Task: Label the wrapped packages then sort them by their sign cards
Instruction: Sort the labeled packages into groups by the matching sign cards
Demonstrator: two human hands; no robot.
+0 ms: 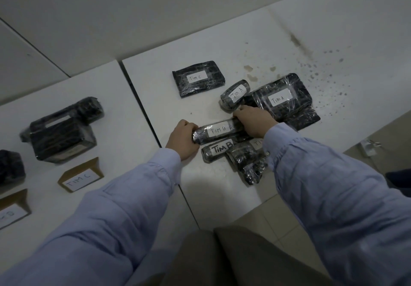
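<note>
A long black wrapped package labelled TIM B (216, 131) lies on the right white table (289, 40). My left hand (182, 138) grips its left end and my right hand (253, 120) grips its right end. Below it lie a second TIM B package (219, 150) and a lumpy package (246, 161) whose label is partly hidden by my right sleeve. Two TIM A packages, a small one (235, 94) and a large flat one (282, 99), lie behind my right hand. A flat TIM C package (198, 78) sits further back.
On the left table (111, 130) stand a cardboard sign card marked TIM C (80, 175) with two wrapped packages (62, 132) behind it. Another sign card (12, 210) and a dark package (11, 166) are at the left edge. A dark gap separates the tables.
</note>
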